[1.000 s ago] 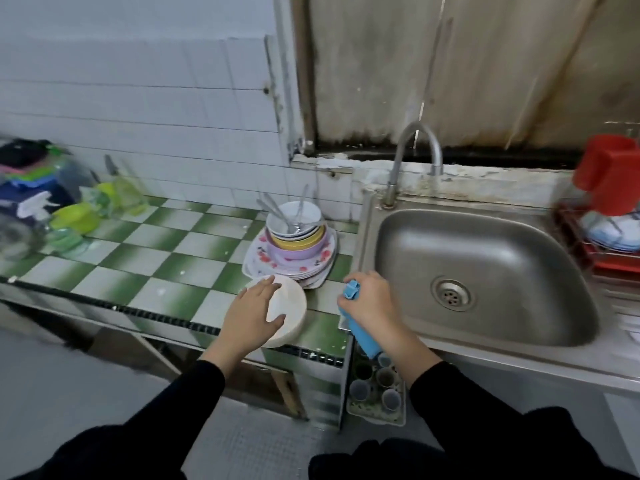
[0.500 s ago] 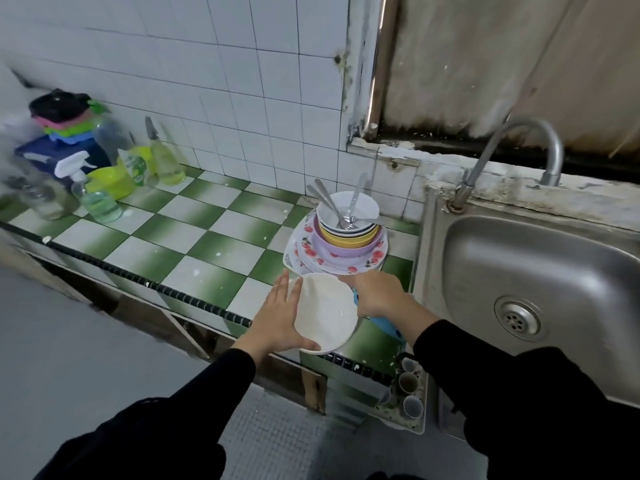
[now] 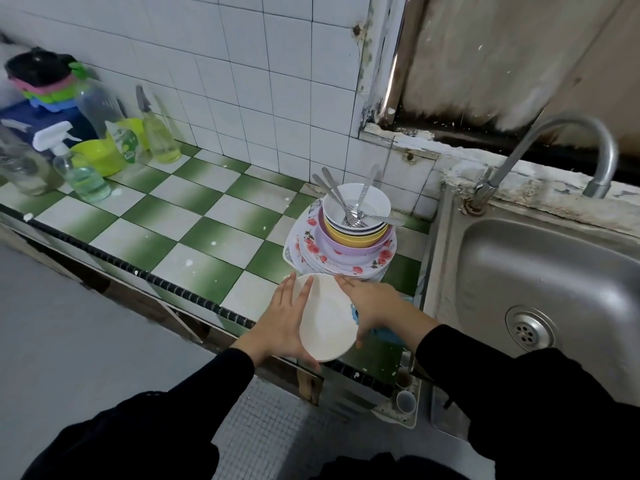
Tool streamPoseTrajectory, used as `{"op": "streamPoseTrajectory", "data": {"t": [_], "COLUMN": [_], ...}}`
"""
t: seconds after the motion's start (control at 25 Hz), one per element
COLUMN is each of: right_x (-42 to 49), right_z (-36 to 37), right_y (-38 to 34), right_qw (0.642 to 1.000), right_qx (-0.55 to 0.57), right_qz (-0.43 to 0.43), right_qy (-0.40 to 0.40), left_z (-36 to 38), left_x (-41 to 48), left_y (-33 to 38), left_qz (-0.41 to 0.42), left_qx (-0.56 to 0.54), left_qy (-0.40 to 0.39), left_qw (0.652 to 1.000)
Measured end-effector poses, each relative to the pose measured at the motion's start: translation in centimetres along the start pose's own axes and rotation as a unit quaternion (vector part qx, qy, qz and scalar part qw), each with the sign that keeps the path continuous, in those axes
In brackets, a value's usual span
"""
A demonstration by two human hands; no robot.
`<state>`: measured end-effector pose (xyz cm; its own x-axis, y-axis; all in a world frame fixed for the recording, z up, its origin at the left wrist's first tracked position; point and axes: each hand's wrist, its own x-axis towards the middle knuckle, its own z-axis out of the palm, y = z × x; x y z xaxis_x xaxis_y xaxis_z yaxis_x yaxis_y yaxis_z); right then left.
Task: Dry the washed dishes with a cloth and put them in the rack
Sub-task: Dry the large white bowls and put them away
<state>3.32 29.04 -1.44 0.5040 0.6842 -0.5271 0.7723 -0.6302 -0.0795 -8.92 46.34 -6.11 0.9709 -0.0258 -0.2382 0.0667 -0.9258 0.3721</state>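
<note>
Head view | green-checked counter (image 3: 194, 216), tiled wall (image 3: 259, 81), sink (image 3: 540, 271) | left hand (image 3: 280, 327) grips white bowl (image 3: 325, 323), right hand (image 3: 377, 306) flat on blue cloth (image 3: 385, 333)

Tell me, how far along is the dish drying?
Done: nothing visible; no rack in view. In hand: the left hand holds one white bowl, the right hand rests on it with a blue cloth. Left: the stack of plates, bowls and cutlery beside the sink.

No legible txt; bottle label (image 3: 125, 144) too blurry to read.
</note>
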Motion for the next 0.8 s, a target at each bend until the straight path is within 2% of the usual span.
{"op": "streamPoseTrajectory", "data": {"t": [0.36,0.52,0.8], "right_x": [1.0,0.8,-0.3], "right_z": [1.2,1.2,1.1], "right_y": [-0.4,-0.3,0.3], "right_qw": [0.996,0.995,0.993], "right_qx": [-0.038,-0.006,0.009], "right_qz": [-0.063,-0.076,-0.078], "right_qy": [0.053,0.067,0.093], "left_z": [0.8,0.8,-0.1], "left_x": [-0.4,-0.9,-1.3], "left_y": [-0.1,0.1,0.4], "left_qz": [0.017,0.021,0.043], "left_qx": [-0.054,-0.093,-0.075], "left_qy": [0.094,0.117,0.155], "left_qw": [0.994,0.989,0.984]}}
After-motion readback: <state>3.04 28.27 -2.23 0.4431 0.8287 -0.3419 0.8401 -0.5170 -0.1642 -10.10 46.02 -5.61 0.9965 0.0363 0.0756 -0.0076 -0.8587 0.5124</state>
